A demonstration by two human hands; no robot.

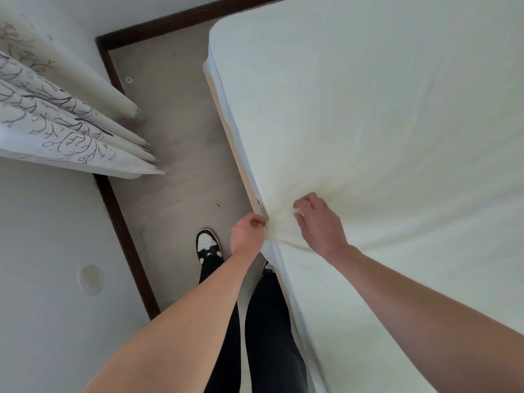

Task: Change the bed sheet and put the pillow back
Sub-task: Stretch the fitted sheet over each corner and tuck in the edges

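Left hand (248, 232) closed, pinching cream bed sheet (382, 123) at the bed's side edge. Right hand (319, 222) on top, fingers curled, gripping bunched sheet beside it.

You stand in a narrow strip of bare floor (175, 177) that runs between the bed (382, 123) on your right and the wall (51, 251) on your left. The dark baseboard (124, 242) marks the strip's left limit; the bed's side edge marks its right. Curtain folds (71, 131) hang out from the wall and narrow the passage ahead on the left. A small round fitting (128, 79) sits on the floor near the far corner, and a small yellow object (218, 205) lies mid-strip. Your own shoe (207, 245) and legs (263, 321) fill the near part. Over the bed, the wide sheet (411, 251) lies open to your reach.
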